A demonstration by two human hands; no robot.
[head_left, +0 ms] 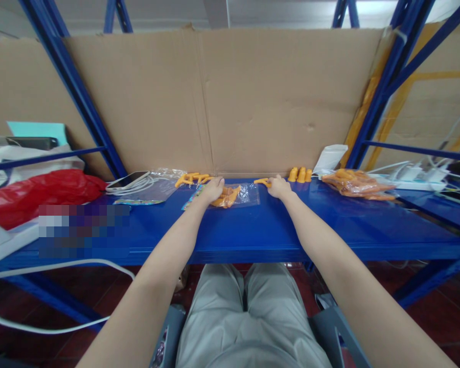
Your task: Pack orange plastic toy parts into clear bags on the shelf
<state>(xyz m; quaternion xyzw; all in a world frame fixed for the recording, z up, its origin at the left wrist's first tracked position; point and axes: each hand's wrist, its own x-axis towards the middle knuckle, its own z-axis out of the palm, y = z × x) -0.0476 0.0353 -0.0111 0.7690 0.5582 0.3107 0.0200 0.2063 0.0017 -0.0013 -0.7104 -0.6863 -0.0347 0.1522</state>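
My left hand [213, 189] is closed at the left end of a clear plastic bag [249, 195] that lies on the blue tabletop, with orange plastic pieces [230, 196] inside it. Colourful print shows on the bag beside my wrist. To the right of it, my right hand [279, 188] grips an orange plastic piece [261, 181], whose narrow end sticks out to the left; its other end is hidden by the fingers. Behind my left hand lie several loose orange pieces [191, 178] with small metal parts. A few upright orange pieces [301, 175] stand just right of my right hand.
A filled bag of orange parts [356, 183] lies at the right, near a white card [330, 157] and a power strip [414, 176]. Left are a flat clear bag [153, 189], a coiled white cable [136, 185] and a red plastic bag [46, 194]. Cardboard [253, 102] walls the back.
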